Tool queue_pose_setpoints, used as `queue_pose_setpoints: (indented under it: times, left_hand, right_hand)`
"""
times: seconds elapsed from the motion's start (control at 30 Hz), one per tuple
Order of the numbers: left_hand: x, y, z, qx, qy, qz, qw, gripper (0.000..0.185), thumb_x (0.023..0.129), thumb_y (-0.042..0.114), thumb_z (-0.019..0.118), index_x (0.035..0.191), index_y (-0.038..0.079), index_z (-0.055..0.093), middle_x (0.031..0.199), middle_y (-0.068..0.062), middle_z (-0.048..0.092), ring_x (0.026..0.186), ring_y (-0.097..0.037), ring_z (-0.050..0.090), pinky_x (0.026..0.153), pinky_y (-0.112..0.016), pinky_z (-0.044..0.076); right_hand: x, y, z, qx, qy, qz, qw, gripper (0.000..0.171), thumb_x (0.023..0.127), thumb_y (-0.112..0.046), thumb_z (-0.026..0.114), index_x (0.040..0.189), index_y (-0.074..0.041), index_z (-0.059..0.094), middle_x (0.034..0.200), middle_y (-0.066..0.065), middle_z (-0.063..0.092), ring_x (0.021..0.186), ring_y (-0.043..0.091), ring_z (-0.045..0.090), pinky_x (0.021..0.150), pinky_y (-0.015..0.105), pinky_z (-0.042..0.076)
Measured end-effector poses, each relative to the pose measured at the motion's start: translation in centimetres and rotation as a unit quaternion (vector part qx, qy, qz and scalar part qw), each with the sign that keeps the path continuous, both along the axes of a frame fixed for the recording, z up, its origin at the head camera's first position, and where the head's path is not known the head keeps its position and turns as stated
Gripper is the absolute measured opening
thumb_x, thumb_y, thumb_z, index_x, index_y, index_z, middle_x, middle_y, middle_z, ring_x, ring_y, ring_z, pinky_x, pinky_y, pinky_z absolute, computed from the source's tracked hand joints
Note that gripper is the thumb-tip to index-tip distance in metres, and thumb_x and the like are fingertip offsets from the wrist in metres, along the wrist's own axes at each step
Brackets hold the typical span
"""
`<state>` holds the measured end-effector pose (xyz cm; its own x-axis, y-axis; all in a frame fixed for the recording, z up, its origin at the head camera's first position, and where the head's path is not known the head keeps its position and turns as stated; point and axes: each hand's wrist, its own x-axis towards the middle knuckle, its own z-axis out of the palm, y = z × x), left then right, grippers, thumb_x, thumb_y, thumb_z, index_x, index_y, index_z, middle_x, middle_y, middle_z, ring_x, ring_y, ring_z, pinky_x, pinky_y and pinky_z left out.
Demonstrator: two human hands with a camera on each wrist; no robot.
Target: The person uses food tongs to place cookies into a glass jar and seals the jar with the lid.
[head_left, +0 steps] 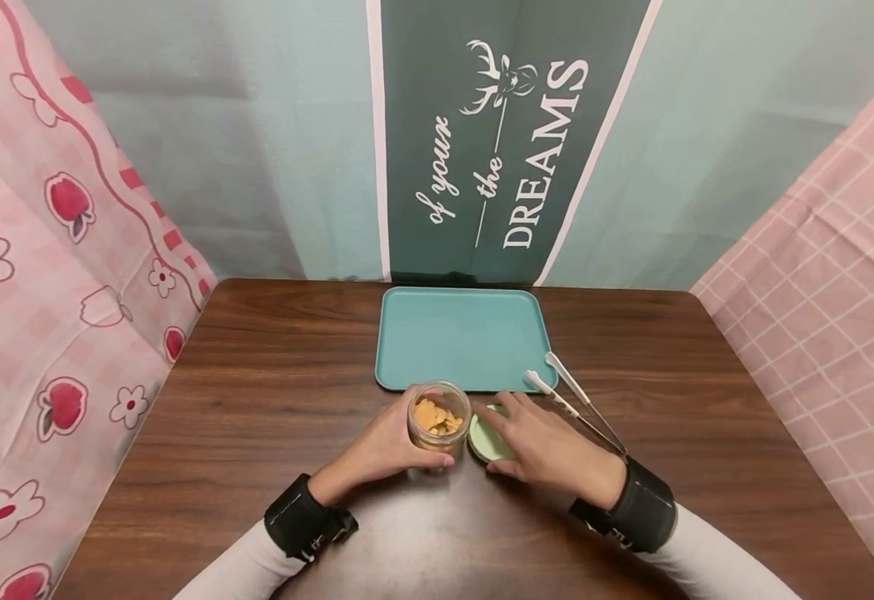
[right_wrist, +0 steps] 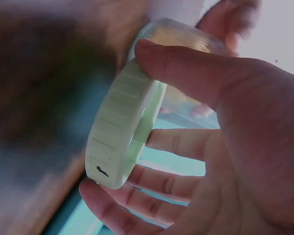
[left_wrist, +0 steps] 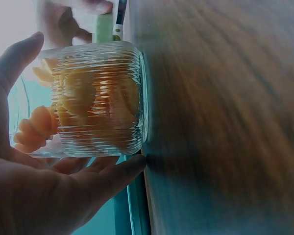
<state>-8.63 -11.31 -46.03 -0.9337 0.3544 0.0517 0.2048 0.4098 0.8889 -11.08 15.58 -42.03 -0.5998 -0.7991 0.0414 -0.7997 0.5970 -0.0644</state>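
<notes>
A ribbed glass jar (head_left: 439,417) of orange biscuits stands open on the wooden table (head_left: 272,400), just in front of the teal tray (head_left: 462,333). My left hand (head_left: 390,443) grips the jar from the left. The left wrist view shows its thumb and fingers wrapped round the jar (left_wrist: 98,98). My right hand (head_left: 545,446) holds a pale green lid (head_left: 485,440) on the table right beside the jar. In the right wrist view the lid (right_wrist: 120,132) sits pinched between my thumb and fingers (right_wrist: 152,183).
Metal tongs (head_left: 575,400) lie just beyond my right hand, their tips resting on the tray's front right corner. Pink patterned cloths hang at both sides of the table, and a green banner hangs behind it.
</notes>
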Motion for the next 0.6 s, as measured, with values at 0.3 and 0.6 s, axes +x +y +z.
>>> queue_pose_setpoints:
  times: [0.3,0.6]
  left_hand:
    - [0.1,-0.1,-0.3,-0.009,0.012,0.003,0.9999,0.090,0.071,0.039,0.099,0.144,0.013,0.053,0.134,-0.002,0.066,0.122,-0.019,0.063,0.104,-0.045,0.050]
    - [0.3,-0.3,-0.6,-0.001,0.015,-0.001,0.9999,0.091,0.070,0.036,0.100,0.145,0.013,0.052,0.134,-0.002,0.066,0.121,-0.018,0.064,0.104,-0.045,0.050]
  right_hand:
    - [-0.2,0.3,2.6,0.000,0.047,-0.009,0.999,0.079,0.081,-0.039,0.093,0.143,-0.002,0.062,0.118,0.017,0.061,0.101,0.032,0.061,0.089,0.046,0.058]
    - [-0.1,0.1,6.1,0.001,0.077,-0.009,0.997,0.082,0.082,-0.043,0.092,0.146,-0.005,0.061,0.125,0.017,0.060,0.107,0.031,0.062,0.079,0.041,0.061]
